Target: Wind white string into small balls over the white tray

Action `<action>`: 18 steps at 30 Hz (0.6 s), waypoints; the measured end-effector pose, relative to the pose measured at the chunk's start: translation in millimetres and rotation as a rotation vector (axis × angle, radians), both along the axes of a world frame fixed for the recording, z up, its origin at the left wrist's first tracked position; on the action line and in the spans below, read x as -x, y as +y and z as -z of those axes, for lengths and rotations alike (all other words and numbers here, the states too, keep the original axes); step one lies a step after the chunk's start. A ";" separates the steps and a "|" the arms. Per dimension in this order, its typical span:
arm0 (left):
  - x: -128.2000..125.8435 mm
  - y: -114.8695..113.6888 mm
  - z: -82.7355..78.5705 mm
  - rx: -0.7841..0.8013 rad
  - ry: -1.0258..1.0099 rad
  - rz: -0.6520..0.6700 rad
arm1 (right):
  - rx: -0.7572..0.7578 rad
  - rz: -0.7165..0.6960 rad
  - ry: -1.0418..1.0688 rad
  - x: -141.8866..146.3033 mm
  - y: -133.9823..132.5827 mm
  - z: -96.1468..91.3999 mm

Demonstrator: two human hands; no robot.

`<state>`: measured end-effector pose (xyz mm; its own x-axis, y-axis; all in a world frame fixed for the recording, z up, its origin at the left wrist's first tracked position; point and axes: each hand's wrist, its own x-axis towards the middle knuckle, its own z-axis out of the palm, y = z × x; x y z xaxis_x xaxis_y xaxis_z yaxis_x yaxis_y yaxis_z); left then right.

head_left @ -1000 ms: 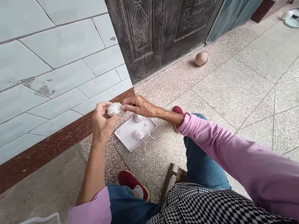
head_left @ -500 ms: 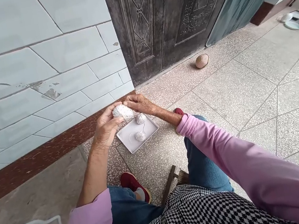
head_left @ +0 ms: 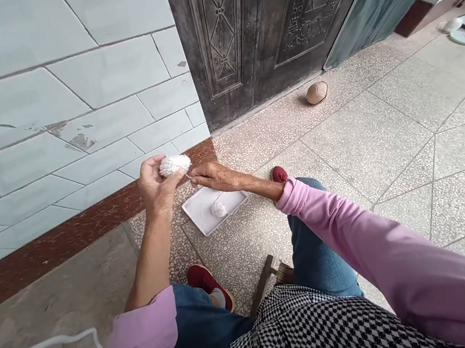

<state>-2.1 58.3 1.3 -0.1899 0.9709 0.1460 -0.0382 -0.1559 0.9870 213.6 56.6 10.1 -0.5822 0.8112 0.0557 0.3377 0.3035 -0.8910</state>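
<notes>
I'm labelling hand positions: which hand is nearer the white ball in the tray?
Right. The right hand is over the far edge of the tray, beyond the white ball; the left hand is farther off to the left, holding a white bundle.

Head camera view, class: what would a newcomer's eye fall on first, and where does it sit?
Probably the fluffy white bundle in the left hand, near the picture's centre, with a thin strand running to the right hand. Just below, a white yarn ball lies in a shallow tray on the floor. The dark carved door looms at the top.
</notes>
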 end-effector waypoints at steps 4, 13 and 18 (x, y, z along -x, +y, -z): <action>3.7 -8.8 -5.6 0.020 0.242 0.078 | 0.004 0.081 0.023 -5.6 2.0 -8.1; 8.3 -21.5 -24.9 0.209 0.088 0.466 | 0.046 0.177 0.222 -18.4 12.8 -16.5; 8.9 -22.6 -24.0 0.296 -0.042 0.594 | 0.144 0.215 0.203 -18.0 2.4 -29.7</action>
